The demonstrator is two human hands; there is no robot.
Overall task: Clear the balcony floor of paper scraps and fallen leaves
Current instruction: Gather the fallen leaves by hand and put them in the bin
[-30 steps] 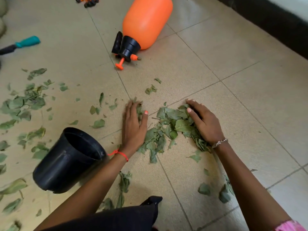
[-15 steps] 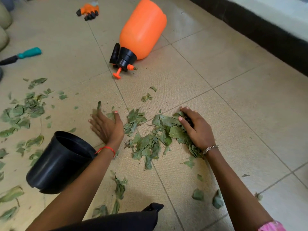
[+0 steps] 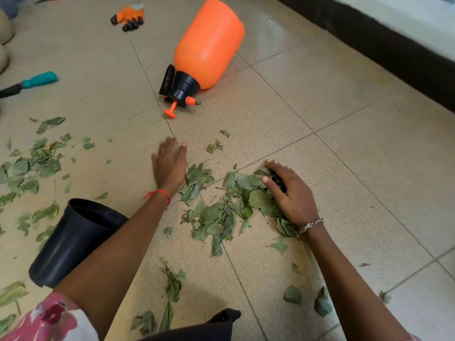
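The leaf pile lies in the middle of the frame on the tiled floor, between the two hands. The left hand rests flat on the tile at the pile's left edge, its fingers straight and together, holding nothing. The right hand lies on top of the pile's right side with its fingers spread and only slightly bent, pressing on the leaves rather than gripping them. More scattered leaves cover the left of the frame, and a few lie near the lower edge. I cannot pick out any paper scraps.

The leaves look thin, light and limp. They probably slide easily over the tile and slip out of a loose hold, and single ones lying flat should be hard to pinch. The better hold seems to be at the pile's outer edges, both palms pushing inward and scooping under it.

A black pot lies on its side at lower left, mouth up-frame. An orange sprayer lies at the top centre. No brand, label or writing can be read anywhere.
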